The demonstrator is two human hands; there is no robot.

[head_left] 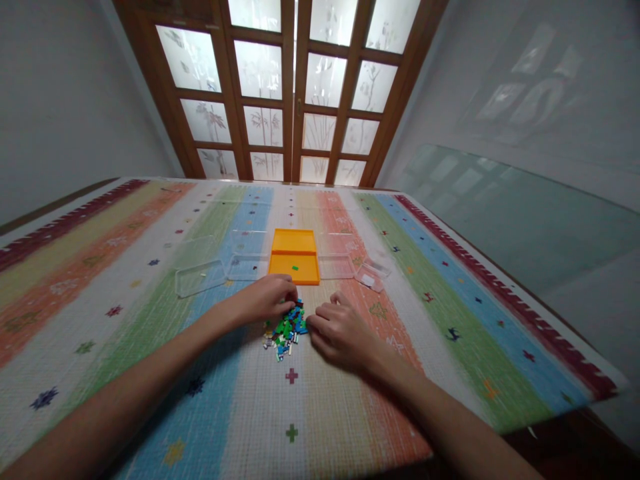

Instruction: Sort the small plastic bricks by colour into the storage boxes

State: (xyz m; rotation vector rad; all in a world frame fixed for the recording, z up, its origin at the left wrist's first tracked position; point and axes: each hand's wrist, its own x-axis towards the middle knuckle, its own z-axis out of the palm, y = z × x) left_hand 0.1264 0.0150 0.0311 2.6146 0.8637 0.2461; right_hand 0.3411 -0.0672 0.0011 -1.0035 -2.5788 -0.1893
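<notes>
Green, blue, white and black plastic bricks (286, 330) are lying heaped on the striped mat (150, 320), just before the orange tray (295, 260). Left hand (267, 299) is curling over them; right hand (340, 330) is touching their edge, fingers bent, grasping nothing visible.

Two bare forearms coming in from the bottom corners, no sleeves anywhere in view. Left hand (267, 298) and right hand (340, 331) both bare too: no gloves, no rings, no watch or wristband. Slim wrists, short plain nails.
</notes>
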